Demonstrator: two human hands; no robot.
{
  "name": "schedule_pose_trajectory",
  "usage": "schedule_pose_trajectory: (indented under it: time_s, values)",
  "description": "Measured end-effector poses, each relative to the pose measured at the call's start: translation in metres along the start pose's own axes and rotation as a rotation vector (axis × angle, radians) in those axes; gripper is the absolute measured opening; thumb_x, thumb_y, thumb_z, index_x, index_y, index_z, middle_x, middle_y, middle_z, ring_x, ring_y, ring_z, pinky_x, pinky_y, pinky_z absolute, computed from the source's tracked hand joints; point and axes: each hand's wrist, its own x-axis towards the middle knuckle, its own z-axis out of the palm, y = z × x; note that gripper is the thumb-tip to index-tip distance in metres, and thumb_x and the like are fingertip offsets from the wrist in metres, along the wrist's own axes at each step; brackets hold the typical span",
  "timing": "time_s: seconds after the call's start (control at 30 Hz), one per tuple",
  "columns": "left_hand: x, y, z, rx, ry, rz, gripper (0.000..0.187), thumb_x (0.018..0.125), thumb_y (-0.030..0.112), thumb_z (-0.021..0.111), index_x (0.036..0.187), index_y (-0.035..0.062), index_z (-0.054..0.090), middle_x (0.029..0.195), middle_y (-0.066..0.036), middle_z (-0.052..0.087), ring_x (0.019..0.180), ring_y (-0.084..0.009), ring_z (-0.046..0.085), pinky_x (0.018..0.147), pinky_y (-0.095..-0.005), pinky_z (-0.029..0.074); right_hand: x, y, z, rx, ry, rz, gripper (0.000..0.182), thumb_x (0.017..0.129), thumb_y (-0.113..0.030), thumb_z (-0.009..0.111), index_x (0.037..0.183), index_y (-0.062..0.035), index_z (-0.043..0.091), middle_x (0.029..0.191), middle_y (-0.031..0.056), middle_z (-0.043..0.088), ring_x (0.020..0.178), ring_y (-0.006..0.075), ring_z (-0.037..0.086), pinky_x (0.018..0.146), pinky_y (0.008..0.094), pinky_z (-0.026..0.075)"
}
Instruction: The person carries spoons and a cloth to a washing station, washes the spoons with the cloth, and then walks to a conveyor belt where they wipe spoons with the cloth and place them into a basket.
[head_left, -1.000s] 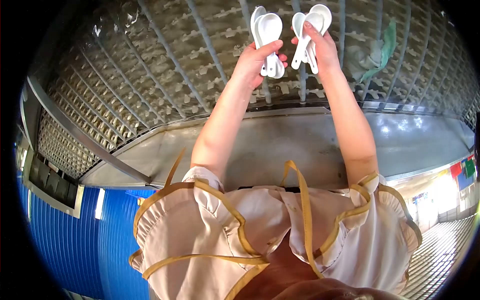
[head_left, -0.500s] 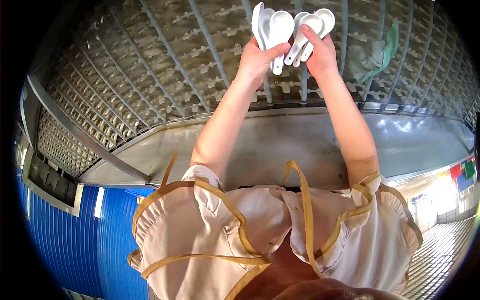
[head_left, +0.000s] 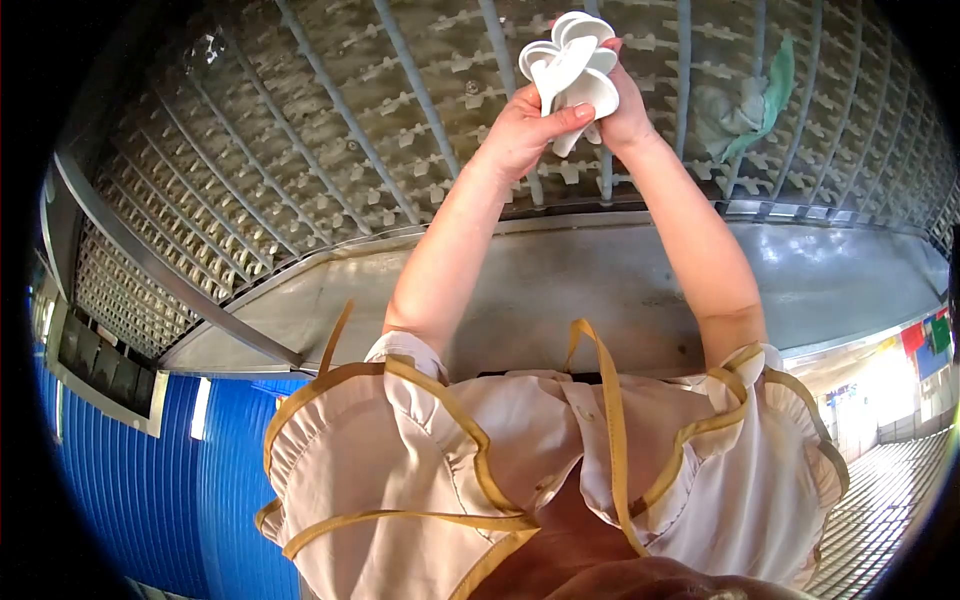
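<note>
Several white soup spoons are bunched together between my two hands, bowls pointing up and away from me. My left hand is closed on the near side of the bunch, its thumb laid across the spoons. On the other side my right hand wraps round the spoons, its fingertips showing near the bowls. Some handles stick out below, and others are hidden by the fingers and overlapping bowls. Both hands are above a conveyor belt of toothed links with grey bars across it.
A crumpled white and green cloth lies on the conveyor to the right. A metal ledge runs between my body and the belt. At lower left is a blue corrugated wall.
The spoons were in two separate fans, one in each hand. Now my hands have come together and the spoons overlap in one bunch.
</note>
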Motion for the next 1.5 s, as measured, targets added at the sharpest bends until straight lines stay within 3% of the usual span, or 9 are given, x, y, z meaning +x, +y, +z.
schedule_pose_trajectory:
  time_s: [0.43,0.5,0.6,0.7,0.83,0.9,1.0,1.2,1.5]
  values:
    - [0.014,0.001,-0.005,-0.057,0.071,-0.092,0.034,0.072,0.018,0.066,0.099,0.0016,0.053,0.085,-0.005,0.058,0.075,-0.0135,0.055,0.067,-0.028,0.046,0.019,0.0,-0.055,-0.81,0.085,-0.078,0.04,0.083,-0.029,0.052,0.116,-0.0063,0.049,0.102,0.0117,0.059,0.086,0.0177,0.058,0.076,0.0265,0.043]
    - [0.015,0.003,-0.008,-0.113,0.096,-0.145,0.039,0.074,0.017,0.063,0.105,-0.0013,0.048,0.091,-0.01,0.059,0.076,-0.0167,0.057,0.068,-0.0297,0.049,0.013,-0.035,-0.064,-0.554,0.237,-0.223,0.029,0.082,-0.018,0.056,0.109,-0.0066,0.054,0.095,0.0019,0.061,0.079,0.008,0.054,0.069,0.021,0.043]
    - [0.013,0.003,-0.006,-0.087,0.11,-0.156,0.038,0.075,0.016,0.062,0.107,-0.0007,0.048,0.094,-0.01,0.059,0.079,-0.0149,0.057,0.066,-0.0292,0.049,0.014,-0.079,-0.13,-1.327,0.737,-0.967,0.018,0.077,-0.024,0.06,0.089,-0.0096,0.061,0.088,0.0059,0.058,0.086,0.021,0.053,0.078,0.0317,0.04]
    - [0.015,0.003,0.0,-0.04,0.153,-0.142,0.032,0.075,0.017,0.062,0.101,0.0013,0.05,0.086,-0.007,0.058,0.071,-0.0142,0.057,0.059,-0.0286,0.048,0.0,-0.068,-0.161,-1.211,1.177,-0.562,0.019,0.077,-0.021,0.061,0.091,-0.0081,0.059,0.092,0.0053,0.058,0.085,0.0206,0.052,0.077,0.0323,0.04]
    - [0.02,0.004,0.007,-0.011,0.194,-0.128,0.026,0.073,0.017,0.063,0.092,0.0029,0.052,0.076,-0.005,0.058,0.061,-0.0142,0.057,0.051,-0.0292,0.047,-0.015,-0.047,-0.146,-1.694,0.648,-0.366,0.02,0.079,-0.018,0.059,0.093,-0.0055,0.056,0.091,0.0034,0.057,0.084,0.0168,0.051,0.078,0.0291,0.039]
    - [0.022,0.004,0.007,-0.018,0.2,-0.143,0.026,0.073,0.017,0.063,0.092,0.003,0.053,0.076,-0.005,0.058,0.062,-0.0145,0.058,0.05,-0.0294,0.047,-0.008,-0.05,-0.131,-0.572,0.168,0.149,0.019,0.08,-0.014,0.057,0.096,-0.0051,0.055,0.091,0.0007,0.055,0.085,0.0123,0.05,0.078,0.0256,0.039]
    - [0.028,0.007,0.006,-0.001,0.213,-0.165,0.025,0.074,0.016,0.062,0.093,0.0031,0.053,0.077,-0.005,0.058,0.061,-0.0146,0.058,0.048,-0.0292,0.047,-0.013,-0.065,-0.092,-0.171,-0.055,0.078,0.019,0.078,-0.01,0.058,0.097,-0.0055,0.055,0.091,-0.0023,0.054,0.088,0.0082,0.049,0.078,0.0226,0.038]
    - [0.029,0.005,0.008,0.135,0.221,-0.143,0.019,0.077,0.013,0.056,0.092,0.0019,0.053,0.074,-0.006,0.058,0.06,-0.0155,0.058,0.047,-0.0281,0.048,0.007,-0.038,-0.025,-1.02,0.055,-0.626,0.04,0.07,-0.008,0.063,0.107,-0.0066,0.05,0.102,0.0083,0.053,0.098,0.0199,0.05,0.087,0.0288,0.037]
    - [0.028,0.0,0.009,0.178,0.217,-0.151,0.02,0.077,0.013,0.057,0.092,0.0016,0.053,0.077,-0.006,0.058,0.062,-0.0148,0.058,0.05,-0.0275,0.048,0.027,-0.035,-0.027,-1.215,0.177,-0.281,0.028,0.076,-0.017,0.057,0.1,-0.003,0.053,0.09,0.0131,0.058,0.082,0.0234,0.056,0.073,0.0321,0.042]
